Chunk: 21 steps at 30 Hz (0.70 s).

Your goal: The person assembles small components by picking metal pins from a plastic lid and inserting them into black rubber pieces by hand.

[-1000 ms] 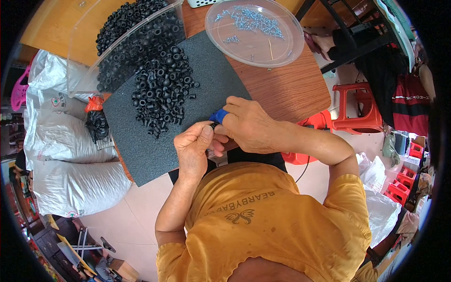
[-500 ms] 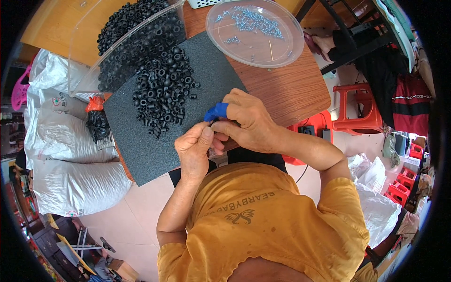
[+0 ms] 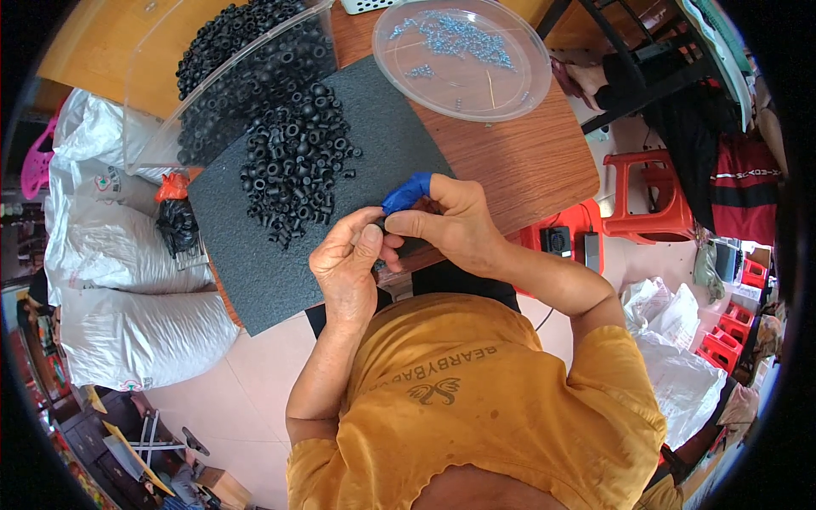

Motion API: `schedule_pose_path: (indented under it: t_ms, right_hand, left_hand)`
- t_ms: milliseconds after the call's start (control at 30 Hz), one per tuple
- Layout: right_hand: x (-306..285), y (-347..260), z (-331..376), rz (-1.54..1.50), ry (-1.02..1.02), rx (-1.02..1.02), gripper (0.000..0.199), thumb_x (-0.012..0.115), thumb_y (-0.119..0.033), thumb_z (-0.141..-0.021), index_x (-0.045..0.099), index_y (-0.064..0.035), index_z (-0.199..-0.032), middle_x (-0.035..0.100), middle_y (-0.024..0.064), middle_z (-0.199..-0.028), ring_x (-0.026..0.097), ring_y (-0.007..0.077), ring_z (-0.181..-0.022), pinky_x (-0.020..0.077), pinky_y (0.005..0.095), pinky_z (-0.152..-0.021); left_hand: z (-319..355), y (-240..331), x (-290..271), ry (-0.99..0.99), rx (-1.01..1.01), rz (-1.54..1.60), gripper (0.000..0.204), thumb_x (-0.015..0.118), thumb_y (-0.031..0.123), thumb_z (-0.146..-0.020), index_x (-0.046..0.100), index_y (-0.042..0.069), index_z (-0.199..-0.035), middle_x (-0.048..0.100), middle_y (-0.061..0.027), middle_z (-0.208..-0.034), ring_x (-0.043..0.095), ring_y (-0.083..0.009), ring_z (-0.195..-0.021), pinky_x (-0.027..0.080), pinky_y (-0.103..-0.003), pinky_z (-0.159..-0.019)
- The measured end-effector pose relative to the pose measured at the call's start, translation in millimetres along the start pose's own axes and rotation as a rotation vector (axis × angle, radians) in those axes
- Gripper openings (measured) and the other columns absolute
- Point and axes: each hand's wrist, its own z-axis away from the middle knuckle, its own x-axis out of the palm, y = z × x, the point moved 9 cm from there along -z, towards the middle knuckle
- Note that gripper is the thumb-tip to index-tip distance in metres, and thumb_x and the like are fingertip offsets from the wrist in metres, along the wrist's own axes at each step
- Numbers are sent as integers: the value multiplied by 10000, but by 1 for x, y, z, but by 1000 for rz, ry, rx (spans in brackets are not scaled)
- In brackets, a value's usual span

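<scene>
My left hand [image 3: 347, 263] is closed in a pinch near the front edge of the dark textured mat [image 3: 263, 293]. My right hand [image 3: 459, 223] meets it from the right, thumb and index finger closed on the same spot. A blue wrap [image 3: 408, 192] covers my right index finger. Between the fingertips shows a bit of a small black piece [image 3: 380, 223], mostly hidden, much like those in the heap. Beyond my hands lies a heap of small black hollow, cap-like parts [image 3: 297, 170] on the mat.
A clear plastic bin [image 3: 229, 102] of the same black parts tilts toward the heap. On the wooden table [image 3: 527, 161], a round clear lid [image 3: 501, 98] holds small bluish metal pieces. White sacks [image 3: 144, 331] stand left; a red stool [image 3: 650, 200] stands right.
My right hand has turned slightly and shifted right, its blue-wrapped index finger now arched higher and its thumb straighter. My left hand has moved only a little.
</scene>
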Motion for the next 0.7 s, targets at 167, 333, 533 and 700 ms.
schedule_pose_path:
  t_ms: [167,333,533,700]
  right_hand:
    - [2,-6,1,99,-2,-125,65,642,-63,-763,630,-38,-822,574,36,-689,544,117,-648,434,254,-586]
    - [12,-37,11,595,24,-464,84,647,-39,-746,644,-55,-829,591,38,-712,479,175,-668,383,298,-591]
    - [8,-1,4,17,-48,-26,55,611,-13,-806,614,3,-859,644,52,-744,590,102,-680,480,243,-613]
    - [1,2,-1,-85,11,-6,45,612,-12,-797,592,26,-811,642,70,-713,594,84,-642,482,221,-562]
  left_hand:
    - [1,0,-2,26,37,-24,229,608,110,-855,585,-56,-1011,630,-107,-753,570,-123,-564,489,-235,-477]
    - [2,3,-4,32,86,-55,218,595,100,-865,576,-54,-1016,617,-90,-759,564,-114,-574,484,-222,-494]
    - [3,3,-3,10,74,-41,199,589,93,-867,581,-49,-1006,617,-86,-785,568,-116,-602,486,-225,-512]
    - [1,1,-5,-5,39,10,207,600,109,-861,583,-49,-993,618,-89,-805,565,-123,-593,482,-230,-504]
